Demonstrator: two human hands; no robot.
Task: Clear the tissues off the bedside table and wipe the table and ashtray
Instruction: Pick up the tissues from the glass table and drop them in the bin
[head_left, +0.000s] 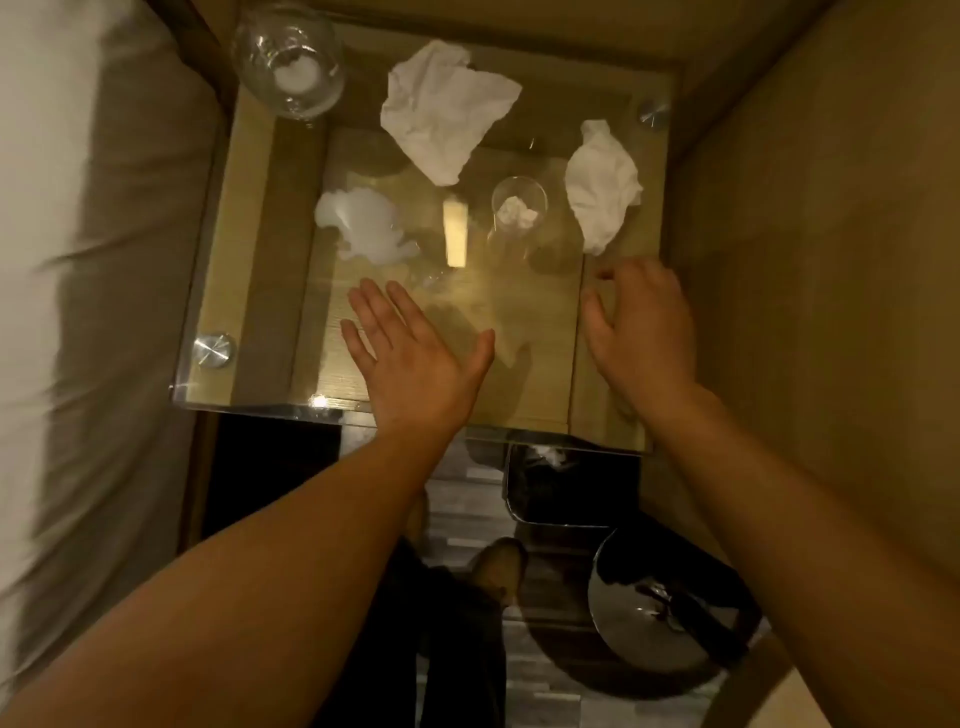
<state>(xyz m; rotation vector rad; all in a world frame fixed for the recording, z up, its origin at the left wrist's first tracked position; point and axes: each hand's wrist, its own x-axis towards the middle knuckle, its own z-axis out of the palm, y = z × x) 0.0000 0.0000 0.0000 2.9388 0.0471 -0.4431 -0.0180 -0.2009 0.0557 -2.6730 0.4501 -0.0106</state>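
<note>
The glass-topped bedside table (260, 312) fills the upper middle of the head view. On it lie a large crumpled tissue (441, 109) at the back, a second tissue (602, 184) at the right, and a crumpled white wad (363, 223) at the left. A small clear glass (517, 208) near the middle holds a bit of tissue. My left hand (415, 358) hovers flat with fingers apart, just below the white wad. My right hand (641, 322) has curled fingers, holds nothing, and sits just below the right tissue.
A round glass bowl (288, 60) with something white inside stands at the table's back left corner. The bed (78, 260) runs along the left, a wall (821, 234) on the right. On the floor below stand a dark bin (571, 488) and a round shiny lid (660, 608).
</note>
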